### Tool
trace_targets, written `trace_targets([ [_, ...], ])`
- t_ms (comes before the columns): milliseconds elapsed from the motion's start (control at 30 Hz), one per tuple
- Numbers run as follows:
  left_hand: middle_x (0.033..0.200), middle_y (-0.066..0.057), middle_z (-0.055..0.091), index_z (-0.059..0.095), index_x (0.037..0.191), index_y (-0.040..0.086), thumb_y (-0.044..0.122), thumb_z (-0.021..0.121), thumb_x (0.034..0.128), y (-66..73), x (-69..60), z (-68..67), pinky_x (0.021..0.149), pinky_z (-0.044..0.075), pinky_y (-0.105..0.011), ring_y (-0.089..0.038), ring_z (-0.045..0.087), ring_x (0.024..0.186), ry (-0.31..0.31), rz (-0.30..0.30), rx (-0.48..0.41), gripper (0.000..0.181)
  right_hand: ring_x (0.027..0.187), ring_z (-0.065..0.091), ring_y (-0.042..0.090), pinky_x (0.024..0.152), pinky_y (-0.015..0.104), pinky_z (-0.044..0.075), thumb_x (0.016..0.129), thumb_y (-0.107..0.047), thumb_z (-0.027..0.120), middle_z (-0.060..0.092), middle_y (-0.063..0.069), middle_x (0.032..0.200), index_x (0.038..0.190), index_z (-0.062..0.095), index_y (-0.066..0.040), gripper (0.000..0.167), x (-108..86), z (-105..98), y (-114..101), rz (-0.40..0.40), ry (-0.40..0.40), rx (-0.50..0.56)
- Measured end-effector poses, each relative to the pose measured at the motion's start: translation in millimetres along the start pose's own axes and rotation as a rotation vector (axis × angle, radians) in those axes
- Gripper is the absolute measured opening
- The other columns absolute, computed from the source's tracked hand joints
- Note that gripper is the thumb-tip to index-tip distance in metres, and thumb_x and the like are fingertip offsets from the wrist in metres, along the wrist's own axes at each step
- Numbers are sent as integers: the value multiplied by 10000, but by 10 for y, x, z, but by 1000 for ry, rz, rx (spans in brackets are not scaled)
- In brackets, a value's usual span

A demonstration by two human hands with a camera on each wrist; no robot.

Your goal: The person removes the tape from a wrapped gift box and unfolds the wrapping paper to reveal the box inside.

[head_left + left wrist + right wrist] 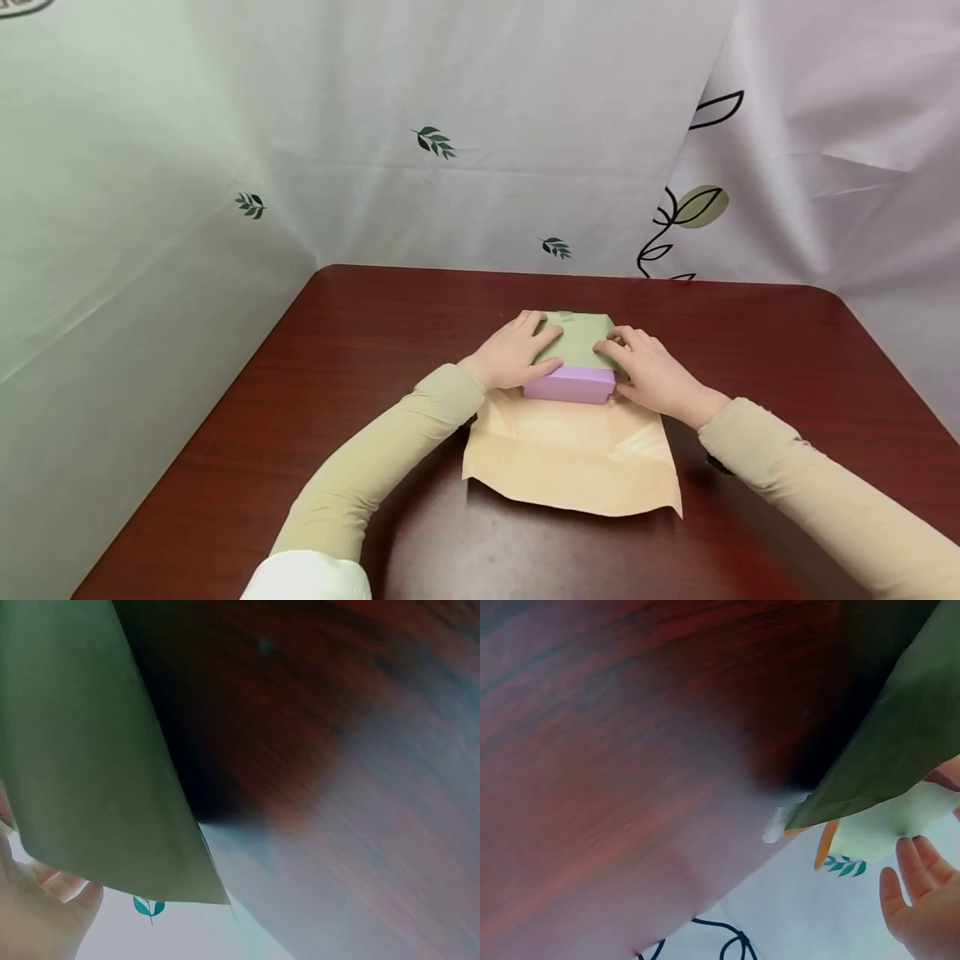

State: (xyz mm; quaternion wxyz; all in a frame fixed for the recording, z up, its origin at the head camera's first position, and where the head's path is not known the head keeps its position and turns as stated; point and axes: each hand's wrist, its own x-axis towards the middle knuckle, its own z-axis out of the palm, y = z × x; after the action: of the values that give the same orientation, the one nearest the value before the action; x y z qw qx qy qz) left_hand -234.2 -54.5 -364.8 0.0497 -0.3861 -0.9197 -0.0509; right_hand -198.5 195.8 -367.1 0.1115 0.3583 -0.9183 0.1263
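Note:
A purple box lies on a sheet of wrapping paper, with the paper's green outer side folded over the top of the box. The paper's cream inner side spreads out toward the near edge. My left hand rests on the left part of the green fold, fingers spread. At the box's right side, my right hand touches the paper with lightly bent fingers. In the right wrist view, fingertips meet a pale flap. Green paper covers much of the left wrist view.
A dark red wooden table lies under everything. White cloth with leaf prints hangs behind it and at both sides. A small piece of tape sits on the far part of the green fold.

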Motion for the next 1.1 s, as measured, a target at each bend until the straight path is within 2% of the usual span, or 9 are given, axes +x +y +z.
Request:
trace_targets([
  [167, 1368, -154, 401, 459, 1368, 132, 428, 454, 978, 23, -15, -51, 1079, 336, -368, -266, 381, 1286, -8, 9, -16, 489, 978, 538, 356, 818, 510, 448, 723, 61, 731, 529, 196, 1124, 1141, 600, -47, 451, 0, 4, 23, -28, 48, -11],
  [333, 1302, -108, 465, 511, 1320, 125, 403, 480, 977, 9, -76, -97, 1045, 368, -349, -229, 447, 1215, -1, 81, 16, 442, 974, 572, 350, 834, 487, 477, 739, 92, 681, 550, 189, 1107, 1121, 605, -16, 403, 10, -20, 26, -28, 75, 7],
  [433, 1246, -87, 508, 550, 1277, 109, 374, 527, 962, -8, -134, -135, 996, 414, -329, -209, 488, 1161, 25, 124, -9, 412, 961, 593, 326, 818, 468, 492, 742, 90, 670, 576, 166, 1075, 1099, 593, 4, 374, 15, -63, 25, -3, 124, 18],
  [600, 1182, -76, 545, 590, 1208, 83, 310, 611, 924, -72, -200, -162, 943, 448, -305, -200, 536, 1081, 97, 169, -65, 364, 847, 580, 275, 715, 437, 482, 754, 80, 662, 609, 130, 931, 983, 589, 1, 253, 33, -144, 55, 100, 273, 37],
  [800, 1128, -63, 584, 622, 1154, 69, 167, 631, 911, -169, -228, -153, 911, 471, -284, -185, 584, 1026, 216, 160, -72, 262, 661, 507, 259, 626, 395, 412, 775, 62, 659, 613, 155, 826, 844, 611, 10, 99, 86, -195, 172, 221, 476, 84],
  [933, 1089, -50, 612, 636, 1118, 70, 66, 605, 907, -231, -232, -143, 880, 488, -273, -175, 600, 1010, 313, 135, -81, 214, 572, 433, 219, 584, 360, 360, 790, 51, 653, 609, 165, 828, 834, 619, 13, 67, 136, -205, 264, 288, 509, 113],
  [1100, 1049, -41, 623, 640, 1100, 69, 8, 569, 905, -307, -216, -118, 838, 499, -270, -163, 611, 962, 405, 93, -84, 216, 628, 520, 269, 598, 382, 392, 796, 23, 669, 598, 152, 784, 818, 656, 11, 28, 200, -184, 331, 363, 501, 103],
])
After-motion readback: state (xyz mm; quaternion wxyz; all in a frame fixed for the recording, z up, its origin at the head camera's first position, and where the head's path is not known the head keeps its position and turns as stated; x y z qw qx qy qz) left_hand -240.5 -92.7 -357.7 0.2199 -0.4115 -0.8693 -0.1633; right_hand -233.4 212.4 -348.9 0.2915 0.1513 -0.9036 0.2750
